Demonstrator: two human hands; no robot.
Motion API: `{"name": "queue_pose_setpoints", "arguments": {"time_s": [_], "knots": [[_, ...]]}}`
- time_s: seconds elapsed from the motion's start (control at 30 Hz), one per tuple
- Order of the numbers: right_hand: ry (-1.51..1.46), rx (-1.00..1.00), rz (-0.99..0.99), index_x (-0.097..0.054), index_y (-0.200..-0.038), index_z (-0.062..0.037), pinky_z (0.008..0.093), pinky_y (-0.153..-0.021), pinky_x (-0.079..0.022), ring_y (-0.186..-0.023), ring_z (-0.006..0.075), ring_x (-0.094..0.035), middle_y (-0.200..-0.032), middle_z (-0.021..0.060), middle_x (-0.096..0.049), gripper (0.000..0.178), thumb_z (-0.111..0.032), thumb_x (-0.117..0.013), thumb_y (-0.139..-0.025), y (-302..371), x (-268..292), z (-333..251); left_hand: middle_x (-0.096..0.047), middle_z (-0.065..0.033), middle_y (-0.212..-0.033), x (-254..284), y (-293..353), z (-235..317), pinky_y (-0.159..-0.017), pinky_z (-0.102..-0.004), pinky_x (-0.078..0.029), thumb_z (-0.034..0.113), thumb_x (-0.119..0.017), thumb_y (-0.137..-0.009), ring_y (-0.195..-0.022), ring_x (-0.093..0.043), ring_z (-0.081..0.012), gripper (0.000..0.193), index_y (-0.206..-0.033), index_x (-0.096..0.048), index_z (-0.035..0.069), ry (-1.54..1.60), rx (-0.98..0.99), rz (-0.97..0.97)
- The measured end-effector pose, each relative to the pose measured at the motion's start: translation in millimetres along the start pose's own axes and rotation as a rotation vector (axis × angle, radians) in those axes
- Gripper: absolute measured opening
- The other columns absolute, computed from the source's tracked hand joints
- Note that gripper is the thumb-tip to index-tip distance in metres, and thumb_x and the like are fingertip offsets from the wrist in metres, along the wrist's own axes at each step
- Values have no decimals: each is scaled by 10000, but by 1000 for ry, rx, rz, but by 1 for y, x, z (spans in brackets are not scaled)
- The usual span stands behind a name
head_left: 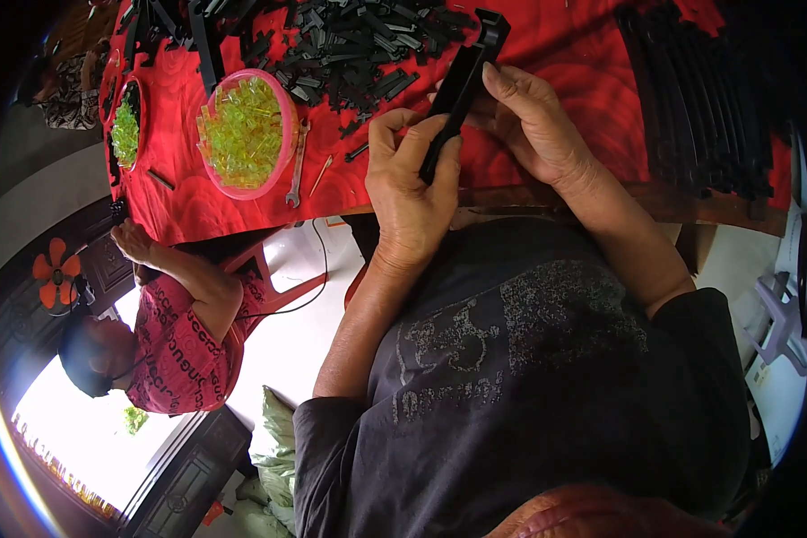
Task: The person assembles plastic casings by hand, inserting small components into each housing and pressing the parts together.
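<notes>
The left hand [411,193] is closed around the lower end of a long black bar [460,100], its fingers wrapped over the sides, and the bar slants up from there toward 1 o'clock, raised over the red cloth [569,40]. The right hand [540,125] is on the bar's 3 o'clock side, its thumb pressed near the upper part; its other fingers pass partly behind, so whether it grasps the bar or only steadies it I cannot tell. Taking the bar as the centre of the clock, a loose pile of small black parts [359,45] spreads over the cloth at 10 o'clock. At 9 o'clock is a pink bowl [290,134] heaped with clear yellow-green pieces [245,130], and farther out the same way lie green bits [125,133]. A wrench [298,166] lies just beside the bowl, at 8 o'clock, with a thin stick [321,175] near it. At 3 o'clock, well apart from the hands, black strips [699,103] lie side by side in a row. A co-worker in a red shirt [188,336] sits toward 8 o'clock, one hand [134,242] at the cloth's edge; what it grips, I cannot tell. Beyond that person is an orange fan [56,272].
</notes>
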State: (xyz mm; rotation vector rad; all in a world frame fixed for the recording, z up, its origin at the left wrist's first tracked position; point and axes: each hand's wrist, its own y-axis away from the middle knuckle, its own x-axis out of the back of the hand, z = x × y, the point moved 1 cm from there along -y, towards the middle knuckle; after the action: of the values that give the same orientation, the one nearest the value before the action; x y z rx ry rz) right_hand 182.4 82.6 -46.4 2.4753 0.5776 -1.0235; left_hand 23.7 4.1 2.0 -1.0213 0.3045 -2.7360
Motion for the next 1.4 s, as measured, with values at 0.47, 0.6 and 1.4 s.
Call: {"name": "queue_pose_setpoints", "arguments": {"time_s": [0.47, 0.6, 1.4], "knots": [[-2, 20, 45, -588, -1241, 16, 398, -1050, -531, -1154, 267, -681, -1174, 161, -696, 379, -312, -570, -1054, -2, -9, -5, -645, -172, -1053, 14, -17, -10, -803, -368, -543, -9, -682, -885, -907, -668, -297, 158, -1041, -701, 8, -19, -64, 83], [-4, 34, 40, -595, -1233, 18, 398, -1046, -535, -1160, 265, -681, -1169, 159, -698, 372, -308, -566, -1057, -2, -10, -4, -654, -144, -972, 33, -22, -33, -731, -366, -540, 1, -668, -906, -865, -669, -296, 100, -994, -711, 21, -154, 51, 96], [103, 21, 37, -580, -1314, -22, 382, -1017, -527, -1201, 268, -667, -1255, 158, -683, 373, -301, -536, -1071, -4, -10, -5, -665, -142, -927, 26, -49, -49, -731, -429, -524, 85, -716, -867, -824, -652, -346, 115, -967, -734, 31, -302, 7, -42]]}}
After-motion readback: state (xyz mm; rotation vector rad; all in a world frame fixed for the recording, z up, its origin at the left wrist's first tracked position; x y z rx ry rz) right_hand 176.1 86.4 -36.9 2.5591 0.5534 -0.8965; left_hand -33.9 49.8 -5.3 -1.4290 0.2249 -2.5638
